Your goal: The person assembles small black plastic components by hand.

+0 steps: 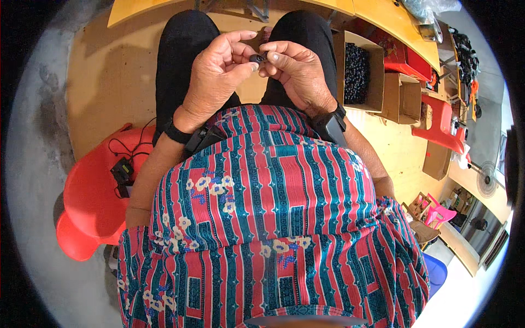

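Between my two hands, above my lap, is a small black part (256, 58) with a rounded end; its exact kind is too small to tell. My left hand (221, 63) pinches it between thumb and fingers from the left. From the other side my right hand (292, 65) has thumb and forefinger closed at the part's right end, where a second dark bit may sit, mostly hidden by the fingertips. Both wrists wear black straps with dark boxes.
An open cardboard box (358, 71) full of small black parts stands at right, beside another cardboard box (403, 98). Further right are a red stool (440, 123) and a fan (486, 177). A red chair (93, 191) with a black cabled device (122, 170) is at left. A yellow table (383, 19) spans the far side.
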A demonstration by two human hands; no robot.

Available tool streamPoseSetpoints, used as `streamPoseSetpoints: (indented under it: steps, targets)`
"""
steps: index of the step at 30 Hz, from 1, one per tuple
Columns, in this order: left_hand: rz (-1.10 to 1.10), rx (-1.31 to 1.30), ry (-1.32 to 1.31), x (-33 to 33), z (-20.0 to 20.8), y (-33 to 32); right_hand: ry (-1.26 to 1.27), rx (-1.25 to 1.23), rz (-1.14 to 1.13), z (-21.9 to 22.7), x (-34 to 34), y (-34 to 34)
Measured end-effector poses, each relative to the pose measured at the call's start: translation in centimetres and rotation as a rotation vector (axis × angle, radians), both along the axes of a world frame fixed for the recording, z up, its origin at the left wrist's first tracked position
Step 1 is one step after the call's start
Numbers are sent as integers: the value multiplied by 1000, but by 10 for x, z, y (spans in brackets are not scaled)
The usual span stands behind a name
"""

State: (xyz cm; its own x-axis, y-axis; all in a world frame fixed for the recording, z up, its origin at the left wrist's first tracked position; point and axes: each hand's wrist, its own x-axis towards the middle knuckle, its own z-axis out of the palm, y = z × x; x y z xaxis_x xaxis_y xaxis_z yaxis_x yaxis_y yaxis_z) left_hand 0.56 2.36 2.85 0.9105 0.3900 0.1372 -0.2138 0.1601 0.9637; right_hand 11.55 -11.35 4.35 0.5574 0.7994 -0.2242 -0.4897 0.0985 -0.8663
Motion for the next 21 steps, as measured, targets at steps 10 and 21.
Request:
streamPoseSetpoints:
  steps: [10,21]
  targets:
    - [-11,2,20,-1,-1,1,123,41,6,-5,1,0]
    - [-16,11,33,-1,-2,1,44,2,-21,-2,-1,0]
